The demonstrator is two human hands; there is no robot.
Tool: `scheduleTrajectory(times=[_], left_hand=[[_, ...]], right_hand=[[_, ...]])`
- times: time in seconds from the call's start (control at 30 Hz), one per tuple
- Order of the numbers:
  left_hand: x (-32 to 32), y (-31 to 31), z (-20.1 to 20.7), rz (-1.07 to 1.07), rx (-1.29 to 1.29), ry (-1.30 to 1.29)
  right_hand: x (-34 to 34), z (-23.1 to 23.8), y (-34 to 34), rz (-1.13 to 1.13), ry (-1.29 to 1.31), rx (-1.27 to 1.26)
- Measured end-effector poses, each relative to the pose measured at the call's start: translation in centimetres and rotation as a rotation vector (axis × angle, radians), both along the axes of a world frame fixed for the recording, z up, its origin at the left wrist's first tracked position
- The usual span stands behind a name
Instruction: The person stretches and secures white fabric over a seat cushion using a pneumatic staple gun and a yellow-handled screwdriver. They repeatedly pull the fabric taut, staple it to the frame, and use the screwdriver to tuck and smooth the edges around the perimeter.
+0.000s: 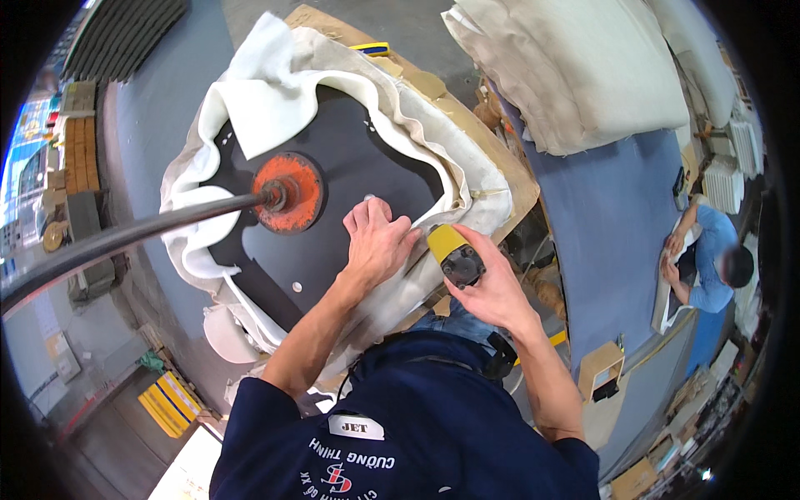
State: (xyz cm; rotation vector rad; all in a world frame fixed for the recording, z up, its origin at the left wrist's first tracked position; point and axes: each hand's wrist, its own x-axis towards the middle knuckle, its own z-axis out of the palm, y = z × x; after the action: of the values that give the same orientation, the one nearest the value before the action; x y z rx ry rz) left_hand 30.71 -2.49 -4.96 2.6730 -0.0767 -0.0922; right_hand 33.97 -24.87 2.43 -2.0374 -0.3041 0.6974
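Observation:
A dark padded panel [340,158] lies before me, with white batting [271,117] and cream fabric [500,200] gathered loosely round its edges. An orange round clamp plate [304,196] on a long metal rod [167,221] presses onto it. My left hand [379,242] is at the panel's near right edge, fingers curled and closed on the fabric there; the fingertips are partly hidden. Just right of it, my right hand [496,287] grips a yellow and black staple gun [447,243], its nose close to the fabric edge.
Folded cream fabric [575,67] is piled on a blue-grey table [600,225] at the right. Farther right a person in a blue shirt [714,254] works at a similar piece. A yellow-ended tool [371,48] lies on the board's far edge. Yellow striped steps [171,404] stand at lower left.

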Motion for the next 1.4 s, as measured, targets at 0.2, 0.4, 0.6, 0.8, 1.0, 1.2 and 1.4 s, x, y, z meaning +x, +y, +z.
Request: scheduleTrajectory(times=[0.2,0.4,0.6,0.8,1.0,1.2,1.4], left_hand=[[0.4,0.1,-1.5,0.059,0.003,-0.080],[0.8,0.2,-2.0,0.080,0.052,-0.068],[0.8,0.4,-2.9,0.091,0.026,-0.114],[0.2,0.5,-3.1,0.066,0.034,-0.170],[0.8,0.9,-3.6,0.068,-0.086,-0.271],[3.9,2.9,-3.8,0.297,-0.393,-0.454],[-2.3,4.4,1.5,0.504,-0.304,-0.085]], right_hand=[[0.4,0.8,3.6,-0.122,0.239,-0.028],[0.9,1.5,5.1,-0.230,0.293,-0.067],[1.3,0.9,6.0,-0.156,0.202,-0.125],[1.0,1.2,6.5,-0.130,0.238,-0.114],[2.5,0.9,6.7,-0.037,0.131,-0.159],[3.4,0.8,5.4,0.035,-0.012,-0.033],[0.4,-2.4,2.4,0.072,0.277,0.148]])
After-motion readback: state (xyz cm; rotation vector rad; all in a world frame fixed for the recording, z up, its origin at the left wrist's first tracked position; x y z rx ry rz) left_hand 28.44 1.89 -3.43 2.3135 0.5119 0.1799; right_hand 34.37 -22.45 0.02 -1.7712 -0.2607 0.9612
